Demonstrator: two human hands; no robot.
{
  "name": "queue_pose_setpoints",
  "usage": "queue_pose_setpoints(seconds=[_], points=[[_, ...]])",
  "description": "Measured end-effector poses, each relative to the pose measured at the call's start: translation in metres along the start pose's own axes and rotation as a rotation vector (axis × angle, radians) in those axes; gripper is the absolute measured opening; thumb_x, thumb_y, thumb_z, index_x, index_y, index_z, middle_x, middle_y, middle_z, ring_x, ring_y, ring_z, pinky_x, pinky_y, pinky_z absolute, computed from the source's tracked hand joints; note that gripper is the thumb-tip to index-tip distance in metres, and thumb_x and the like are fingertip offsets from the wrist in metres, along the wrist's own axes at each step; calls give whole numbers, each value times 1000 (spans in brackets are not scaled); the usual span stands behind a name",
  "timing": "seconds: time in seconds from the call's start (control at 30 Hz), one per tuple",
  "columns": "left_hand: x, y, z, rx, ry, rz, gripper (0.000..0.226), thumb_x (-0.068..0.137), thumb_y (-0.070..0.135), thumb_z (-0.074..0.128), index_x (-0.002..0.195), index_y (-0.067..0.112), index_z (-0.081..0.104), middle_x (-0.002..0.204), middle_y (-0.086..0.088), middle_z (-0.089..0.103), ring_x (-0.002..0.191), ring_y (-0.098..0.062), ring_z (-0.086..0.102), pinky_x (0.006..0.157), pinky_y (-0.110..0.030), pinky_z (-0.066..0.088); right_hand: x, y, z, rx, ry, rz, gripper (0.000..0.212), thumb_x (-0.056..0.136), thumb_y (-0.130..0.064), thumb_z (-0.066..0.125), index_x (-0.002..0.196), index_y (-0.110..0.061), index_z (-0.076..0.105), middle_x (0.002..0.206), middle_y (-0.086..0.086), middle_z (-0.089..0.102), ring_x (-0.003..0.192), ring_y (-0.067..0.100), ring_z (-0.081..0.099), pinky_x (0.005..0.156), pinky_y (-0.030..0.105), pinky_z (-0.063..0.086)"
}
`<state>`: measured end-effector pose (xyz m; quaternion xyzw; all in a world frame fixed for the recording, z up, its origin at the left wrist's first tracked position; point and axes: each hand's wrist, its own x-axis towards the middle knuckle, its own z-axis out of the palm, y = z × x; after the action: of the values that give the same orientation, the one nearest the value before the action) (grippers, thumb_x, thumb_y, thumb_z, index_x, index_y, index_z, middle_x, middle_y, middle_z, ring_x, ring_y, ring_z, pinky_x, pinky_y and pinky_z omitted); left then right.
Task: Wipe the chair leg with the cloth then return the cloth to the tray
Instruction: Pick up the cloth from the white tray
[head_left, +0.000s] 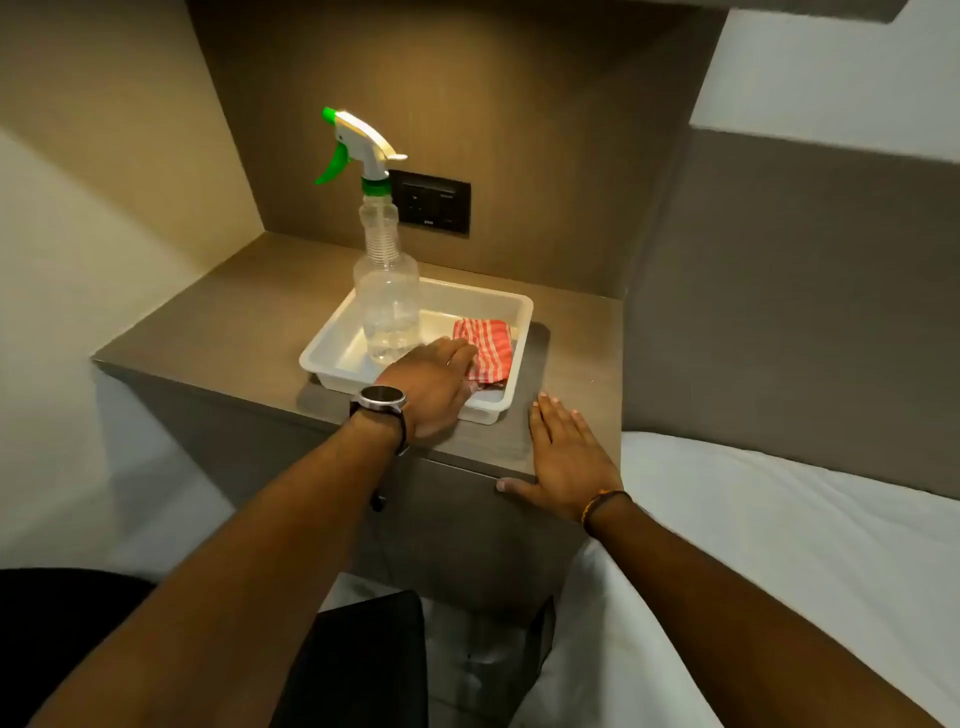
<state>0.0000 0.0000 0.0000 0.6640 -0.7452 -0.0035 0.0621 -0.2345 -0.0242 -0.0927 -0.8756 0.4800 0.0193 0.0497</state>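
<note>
A red-and-white striped cloth (488, 349) lies folded in the right half of a white plastic tray (332, 343) on a brown bedside counter. My left hand (431, 387), with a watch on its wrist, reaches over the tray's front rim and its fingers rest on the cloth's left edge; whether they grip it I cannot tell. My right hand (563, 457) lies flat and open on the counter's front right corner, to the right of the tray. No chair leg can be made out in this view.
A clear spray bottle (387, 306) with a green-and-white trigger stands in the tray's left half, close to my left hand. A dark switch panel (434, 202) sits on the back wall. A white bed (779, 545) borders the counter (218, 322) on the right. Dark shapes lie below.
</note>
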Motion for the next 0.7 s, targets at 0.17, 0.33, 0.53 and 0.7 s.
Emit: queue_pose_setpoints(seconds=[0.17, 0.33, 0.53, 0.7], points=[[40, 5, -1, -28, -181, -28, 73, 99, 43, 65, 161, 20, 34, 168, -5, 41, 150, -33, 47, 118, -50, 45, -1, -1, 2, -16, 10, -13, 125, 79, -93, 34, 164, -13, -7, 175, 11, -7, 162, 30, -5, 128, 45, -5], [65, 4, 3, -51, -300, -43, 79, 89, 45, 78, 153, 14, 45, 151, -12, 60, 134, -34, 61, 114, -46, 49, 1, 2, 5, -1, 12, -17, 124, 79, -93, 35, 164, -14, -8, 176, 10, -7, 162, 29, -6, 125, 44, -10], [79, 9, 17, 0, -308, -86, 68, 87, 46, 80, 143, 18, 56, 136, -11, 70, 120, -33, 68, 107, -46, 55, 3, 4, 10, 9, 27, -24, 125, 78, -93, 35, 164, -14, -7, 176, 10, -6, 162, 30, -5, 127, 47, -7], [84, 12, 14, 129, -196, -66, 42, 94, 35, 75, 130, 13, 71, 122, -12, 76, 110, -34, 73, 97, -44, 59, 4, 6, 12, 13, 34, -29, 123, 79, -92, 36, 165, -14, -5, 176, 10, -4, 162, 30, -3, 126, 47, -7]])
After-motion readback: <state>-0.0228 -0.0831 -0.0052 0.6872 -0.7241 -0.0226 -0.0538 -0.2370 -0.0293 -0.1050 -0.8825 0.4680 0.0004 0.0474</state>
